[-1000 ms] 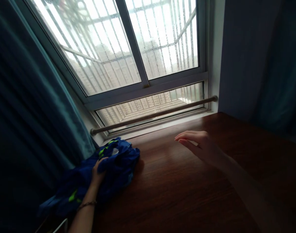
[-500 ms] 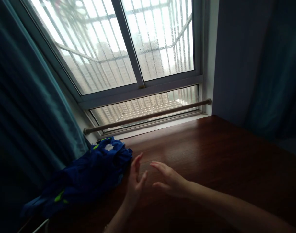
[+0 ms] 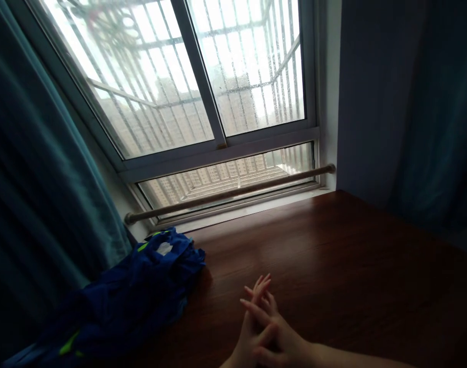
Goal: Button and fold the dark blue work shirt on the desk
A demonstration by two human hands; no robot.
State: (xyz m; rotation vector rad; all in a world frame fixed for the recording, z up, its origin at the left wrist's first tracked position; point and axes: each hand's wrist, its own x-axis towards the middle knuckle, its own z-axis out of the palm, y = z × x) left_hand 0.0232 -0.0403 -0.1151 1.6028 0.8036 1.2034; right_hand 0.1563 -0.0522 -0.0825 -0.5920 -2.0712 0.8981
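Observation:
My left hand point(image 3: 249, 333) and my right hand point(image 3: 286, 335) meet above the wooden tabletop point(image 3: 295, 255), low in the view. Their fingers cross between one another, stretched out rather than curled down. Neither palm shows, and no object is visible between them. To the left of both hands, apart from them, lies a crumpled blue garment point(image 3: 141, 291) with bright green patches and a white spot near its top.
Beyond the tabletop is a window point(image 3: 218, 145) with outside bars and a horizontal rail point(image 3: 233, 193) across its lower pane. Teal curtains point(image 3: 38, 153) hang at the left, and another dark curtain point(image 3: 436, 128) at the right by the wall.
My hands were apart with fingers spread; they have come together, fingers interlaced, and sit lower and further right in view. The garment lies as before; the view has tilted slightly up.

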